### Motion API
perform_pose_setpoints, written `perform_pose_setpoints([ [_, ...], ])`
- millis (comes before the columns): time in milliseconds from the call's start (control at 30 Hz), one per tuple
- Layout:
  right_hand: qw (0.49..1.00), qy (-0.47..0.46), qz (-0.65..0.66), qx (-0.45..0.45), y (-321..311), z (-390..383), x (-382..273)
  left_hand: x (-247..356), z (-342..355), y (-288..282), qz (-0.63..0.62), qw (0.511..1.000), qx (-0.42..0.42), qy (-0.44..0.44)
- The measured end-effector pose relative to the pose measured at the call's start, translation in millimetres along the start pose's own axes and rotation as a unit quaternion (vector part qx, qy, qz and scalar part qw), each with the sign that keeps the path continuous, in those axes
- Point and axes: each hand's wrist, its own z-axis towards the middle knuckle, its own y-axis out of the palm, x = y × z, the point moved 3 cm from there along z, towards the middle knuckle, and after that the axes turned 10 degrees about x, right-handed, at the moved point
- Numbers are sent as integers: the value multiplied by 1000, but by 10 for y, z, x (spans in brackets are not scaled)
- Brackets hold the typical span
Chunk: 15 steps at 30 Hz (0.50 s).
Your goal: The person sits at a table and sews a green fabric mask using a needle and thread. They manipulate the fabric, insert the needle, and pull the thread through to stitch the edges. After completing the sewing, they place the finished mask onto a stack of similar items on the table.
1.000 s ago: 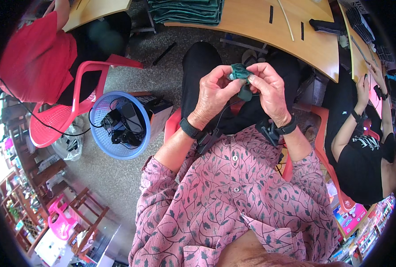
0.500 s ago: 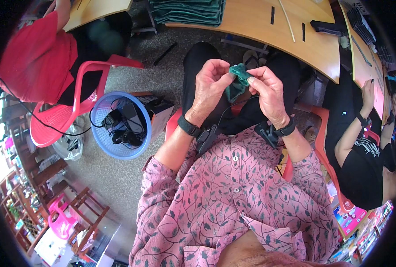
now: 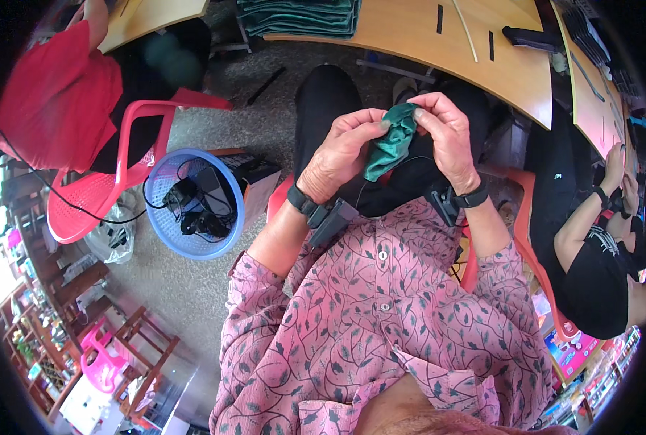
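Note:
A small piece of dark green, shiny velvety cloth [image 3: 393, 147] hangs between my two hands, above my lap. My left hand [image 3: 345, 148] pinches its left edge between thumb and fingers. The upper right corner is gripped by the thumb and fingertips of my right hand [image 3: 444, 132]. Creased and bunched, the cloth droops toward my knees. Each of my wrists wears a black strap with a dark device on it.
A yellowish wooden table [image 3: 403, 47] stands ahead, with a stack of folded green cloth [image 3: 299, 16] and dark strips on it. Left are a blue basket [image 3: 196, 251] of black cables and a red chair [image 3: 131, 134] with a seated person. Another person [image 3: 591, 283] works at right.
The green cloth, earlier bunched small between my fingertips, now hangs more spread out. My right hand has turned and risen slightly. The person at right has shifted their arms.

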Motion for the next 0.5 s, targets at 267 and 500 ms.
perform_pose_setpoints([
  [267, 999, -25, -36, -10, 91, -18, 3, -125, -89, 85, 25, 991, -119, -62],
  [500, 998, -41, 0, 39, 38, -16, -17, -138, -42, 34, -1, 999, -40, -7],
])
